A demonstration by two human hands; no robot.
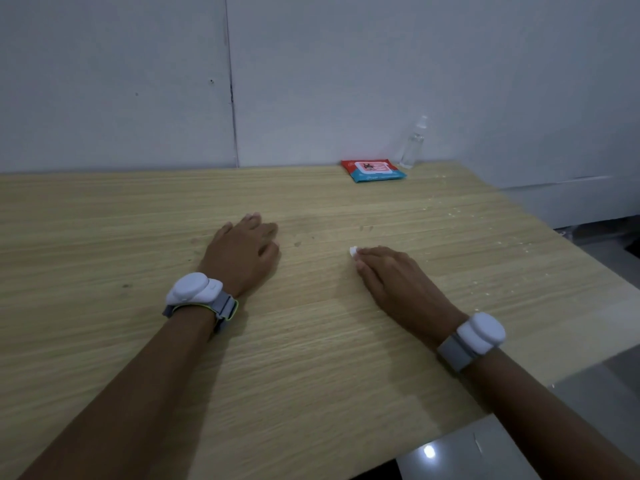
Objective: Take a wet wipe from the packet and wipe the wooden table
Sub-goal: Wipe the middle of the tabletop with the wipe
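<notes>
Left hand: the left hand [244, 252] lies palm down on the wooden table [104, 220], fingers loosely bent and close together, holding nothing; it rests left of the wipe, apart from it.
Wet wipe: a small white wad, the wet wipe [353, 251], peeks out at the tips of the right hand; most of it is hidden under the fingers.
Right hand: the right hand [391, 275] presses flat on the wipe, fingers straight and together, pointing away and to the left.
Packet: the red and blue packet [373, 170] lies flat far beyond the wipe, at the table's back edge, long side along the wall.
Bottle: a clear bottle [412, 144] stands just right of the packet.
Room to move: bare wood spreads left of and behind the wipe; pale specks [450, 213] lie to its right, toward the near right edge.
Judgement: the right hand looks best placed to sweep.
</notes>
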